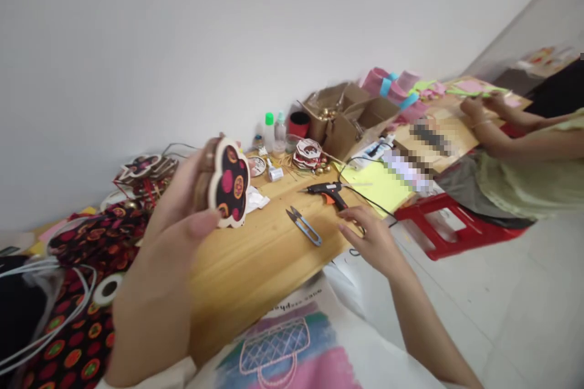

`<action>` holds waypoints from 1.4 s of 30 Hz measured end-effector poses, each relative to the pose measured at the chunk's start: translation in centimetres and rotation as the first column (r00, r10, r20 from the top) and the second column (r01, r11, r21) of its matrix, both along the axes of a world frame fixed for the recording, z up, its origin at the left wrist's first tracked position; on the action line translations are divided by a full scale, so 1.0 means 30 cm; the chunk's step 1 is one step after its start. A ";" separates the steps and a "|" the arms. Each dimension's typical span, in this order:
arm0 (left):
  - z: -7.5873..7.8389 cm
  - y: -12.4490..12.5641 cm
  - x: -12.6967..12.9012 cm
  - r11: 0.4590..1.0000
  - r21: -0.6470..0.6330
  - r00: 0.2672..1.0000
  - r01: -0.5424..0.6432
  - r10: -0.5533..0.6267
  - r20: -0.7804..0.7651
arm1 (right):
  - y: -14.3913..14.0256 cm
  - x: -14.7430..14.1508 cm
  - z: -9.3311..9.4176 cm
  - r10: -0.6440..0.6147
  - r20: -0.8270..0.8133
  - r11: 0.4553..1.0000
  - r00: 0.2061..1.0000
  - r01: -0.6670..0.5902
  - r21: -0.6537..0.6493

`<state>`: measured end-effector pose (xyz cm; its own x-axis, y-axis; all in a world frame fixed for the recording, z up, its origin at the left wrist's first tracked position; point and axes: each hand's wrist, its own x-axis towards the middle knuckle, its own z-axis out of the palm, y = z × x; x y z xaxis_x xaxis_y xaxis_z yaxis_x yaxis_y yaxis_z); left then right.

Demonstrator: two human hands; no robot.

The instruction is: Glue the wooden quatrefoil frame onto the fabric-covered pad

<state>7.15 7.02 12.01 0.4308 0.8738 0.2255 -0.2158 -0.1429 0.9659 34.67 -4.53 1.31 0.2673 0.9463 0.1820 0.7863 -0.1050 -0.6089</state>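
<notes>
My left hand (176, 219) is raised over the table, closed around a flower-shaped wooden piece (235, 184). Its face is dark fabric with pink and orange dots inside a pale scalloped rim, and brown wooden layers show at the side. A black and orange hot glue gun (329, 190) lies on the yellow paper's left side, nozzle pointing left. My right hand (369, 237) is at the end of its handle, fingers stretched out and thumb apart. Small blue-handled thread snips (305, 226) lie on the wood between my hands.
Cardboard boxes (356, 115), a green-capped bottle (269, 130) and wooden pieces with beads (308, 154) stand along the wall. Dotted fabric (64, 328) and white cables lie at left. Yellow paper (383, 188) is at right. Beyond a red stool (438, 228), another person's hands (483, 103) work.
</notes>
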 end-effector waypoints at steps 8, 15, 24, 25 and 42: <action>-0.316 -0.099 -0.042 0.982 0.188 0.540 0.031 0.142 -0.830 | -0.005 -0.052 -0.150 -0.013 -0.079 0.997 0.997 0.007 -0.080; -0.453 -0.139 -0.029 0.949 0.285 0.274 0.132 0.241 -0.931 | 0.061 -0.022 -0.175 -0.364 0.113 0.930 0.925 0.366 -0.001; -0.504 -0.099 0.058 0.935 0.333 0.361 0.120 0.271 -0.892 | 0.185 0.042 -0.202 -0.438 0.155 0.865 0.886 0.462 -0.198; -0.507 -0.096 0.064 0.941 0.324 0.379 0.100 0.265 -0.886 | 0.195 0.039 -0.206 -0.439 0.156 0.866 0.885 0.464 -0.189; -0.412 -0.046 0.077 0.472 -0.880 0.971 0.052 0.180 0.155 | 0.225 0.016 -0.235 -0.415 0.270 0.865 0.869 0.469 -0.181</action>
